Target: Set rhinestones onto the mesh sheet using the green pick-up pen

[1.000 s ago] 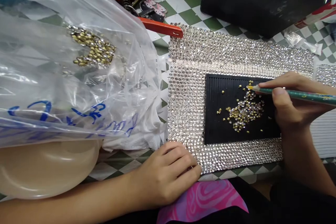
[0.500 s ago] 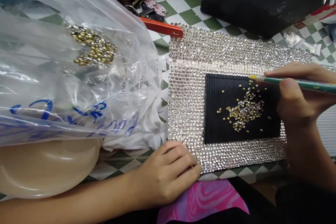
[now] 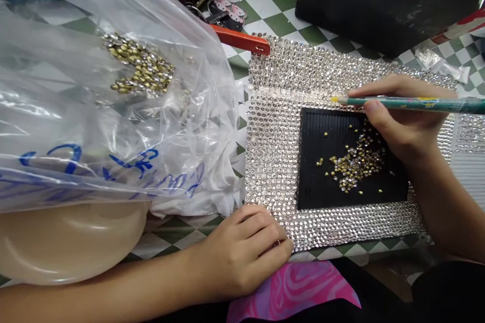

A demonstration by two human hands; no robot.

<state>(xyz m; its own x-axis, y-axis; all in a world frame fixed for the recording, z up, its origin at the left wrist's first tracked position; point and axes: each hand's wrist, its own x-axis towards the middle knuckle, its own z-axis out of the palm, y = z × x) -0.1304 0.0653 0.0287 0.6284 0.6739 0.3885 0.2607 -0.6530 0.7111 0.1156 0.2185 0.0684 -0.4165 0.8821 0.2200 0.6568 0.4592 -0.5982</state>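
My right hand [image 3: 407, 116] pinches a green pencil [image 3: 401, 104] with a yellow tip, held nearly level. The tip hovers at or just over the far part of a panel covered in silver rhinestones [image 3: 273, 146]; contact cannot be made out. Below this hand lies a black ridged tray [image 3: 314, 192] on the panel, bearing a heap of loose gold-backed rhinestones [image 3: 356, 164]. At the panel's near left corner my left hand [image 3: 253, 247] has its fingers bent together over the edge, thumb hidden.
To the left, a clear plastic bag [image 3: 204, 111] with blue writing contains more rhinestones [image 3: 144, 68]. A beige bowl [image 3: 76, 247] sits beneath it. Orange-handled pliers [image 3: 242, 39] reach over the panel's far left corner. A black box-like object [image 3: 364, 15] stands behind on the checkered cloth [image 3: 265, 5].
My right hand has moved left with the pencil, bringing its tip over the panel's rows beyond the tray. My left hand stays at the corner. The whole view has shifted slightly.
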